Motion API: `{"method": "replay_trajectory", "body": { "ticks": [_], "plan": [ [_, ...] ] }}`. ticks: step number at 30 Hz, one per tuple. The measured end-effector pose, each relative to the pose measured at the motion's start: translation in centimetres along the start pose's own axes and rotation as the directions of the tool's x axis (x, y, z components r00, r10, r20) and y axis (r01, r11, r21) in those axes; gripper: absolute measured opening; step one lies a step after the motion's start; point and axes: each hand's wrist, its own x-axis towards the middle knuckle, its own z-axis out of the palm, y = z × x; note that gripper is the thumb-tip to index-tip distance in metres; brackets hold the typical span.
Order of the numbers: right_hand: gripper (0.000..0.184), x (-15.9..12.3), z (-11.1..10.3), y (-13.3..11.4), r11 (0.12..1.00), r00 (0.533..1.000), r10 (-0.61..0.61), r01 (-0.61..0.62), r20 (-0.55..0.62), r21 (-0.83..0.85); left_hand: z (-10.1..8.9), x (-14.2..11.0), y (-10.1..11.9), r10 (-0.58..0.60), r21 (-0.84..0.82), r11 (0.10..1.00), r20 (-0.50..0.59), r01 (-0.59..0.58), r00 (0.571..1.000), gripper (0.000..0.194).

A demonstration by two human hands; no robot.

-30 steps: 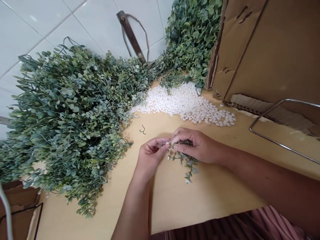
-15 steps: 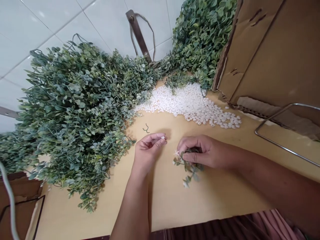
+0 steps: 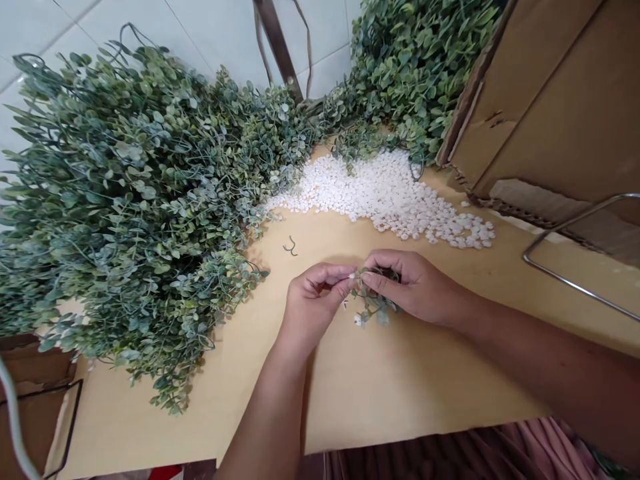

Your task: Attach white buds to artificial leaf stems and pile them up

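Note:
My left hand (image 3: 320,293) pinches a small white piece (image 3: 352,275) between thumb and fingertips, touching the leaves beside my right hand. My right hand (image 3: 407,283) is closed around a small sprig of artificial greenery (image 3: 373,305); part of its stem is hidden behind the fingers. A few white bits show among the sprig's leaves. Beyond both hands lies a spread pile of small white pieces (image 3: 380,190) on the tan tabletop (image 3: 380,393). A short curved green stem piece (image 3: 290,247) rests on the table above my left hand.
A large heap of artificial greenery (image 3: 150,200) covers the left side. More foliage (image 3: 415,73) stands at the back right, beside a cardboard box (image 3: 560,100). A bent metal rod (image 3: 575,280) sits at the right. White tiles (image 3: 210,33) form the wall behind.
My left hand has moved right with the white piece, up to the sprig. My right hand has tilted the sprig slightly, and the two hands now meet. The view has shifted a little.

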Motion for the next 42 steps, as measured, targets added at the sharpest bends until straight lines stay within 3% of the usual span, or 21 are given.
{"method": "replay_trajectory", "body": {
  "ticks": [10, 16, 42],
  "plan": [
    [0.018, -0.15, 0.26, -0.17, 0.998, 0.996, -0.032, 0.026, -0.088, -0.063, 0.18, -0.11, -0.24, 0.037, 0.046, 0.998, -0.025, -0.035, 0.999, 0.013],
    [0.014, -0.28, 0.36, -0.18, 0.988, 0.987, -0.092, 0.075, -0.132, -0.132, 0.33, -0.13, 0.04, -0.023, 0.028, 0.999, -0.047, 0.025, 0.999, 0.015],
    [0.015, -0.18, 0.52, 0.29, 0.962, 0.966, -0.189, 0.146, -0.176, -0.231, 0.79, -0.06, 0.12, -0.033, -0.007, 0.999, -0.063, 0.033, 0.997, 0.026]
  ]
}}
